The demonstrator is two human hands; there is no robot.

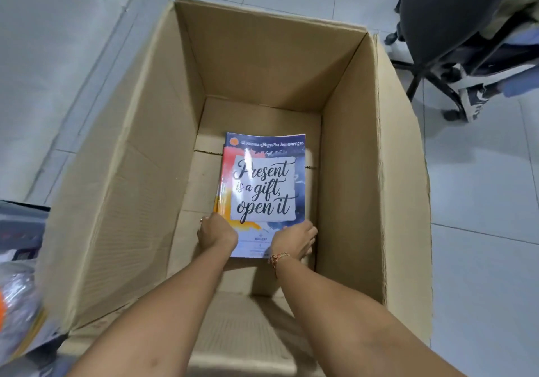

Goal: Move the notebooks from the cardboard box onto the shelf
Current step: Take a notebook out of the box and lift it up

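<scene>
Grasping the notebooks point(262, 184) at the cardboard box point(122, 172) bottom.
Left hand point(217, 232) at 7 o'clock, right hand point(294, 241) at 5, both holding the stack's near edge (shelf unseen); next, lift clear.

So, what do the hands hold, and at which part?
Both hands, left and right, grip the colourful paper notebooks by their near bottom corners.

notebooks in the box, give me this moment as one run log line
stage: pickup | left hand: gripping notebooks near edge | right hand: same | location: inside cardboard box | shelf: not in view
</scene>
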